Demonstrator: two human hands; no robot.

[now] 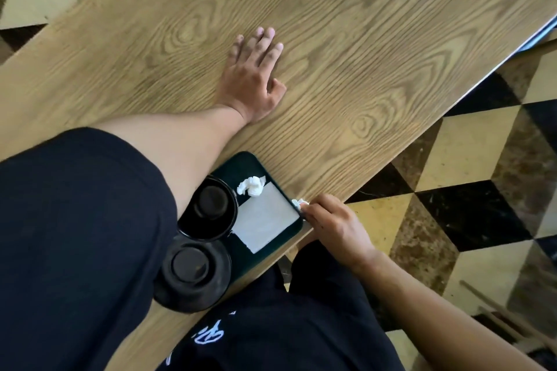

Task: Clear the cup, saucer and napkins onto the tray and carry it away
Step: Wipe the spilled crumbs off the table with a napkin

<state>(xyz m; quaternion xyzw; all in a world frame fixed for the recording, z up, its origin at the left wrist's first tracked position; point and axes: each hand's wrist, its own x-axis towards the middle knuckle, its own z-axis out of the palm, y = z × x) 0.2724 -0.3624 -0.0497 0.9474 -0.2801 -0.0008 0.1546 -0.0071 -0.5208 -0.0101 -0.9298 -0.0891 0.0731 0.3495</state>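
Your left hand (256,75) lies flat on the table (361,24), fingers spread. Your right hand (334,226) pinches a soft napkin (298,203) at the tray (241,163) rim. Cup (211,209) and saucer (193,274) are breakable, so grip the stiff tray by both edges.

L hand (252,81) flat, fingers spread, palm down; R hand (334,224) curled, fingertips pinched.

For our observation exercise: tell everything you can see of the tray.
The tray is dark, glossy and rectangular with rounded corners, lying flat at the table's near edge. On it lie a flat white sheet, a crumpled napkin and a black cup. The left arm hides one part. The right hand, pinching a napkin scrap, touches its right rim.
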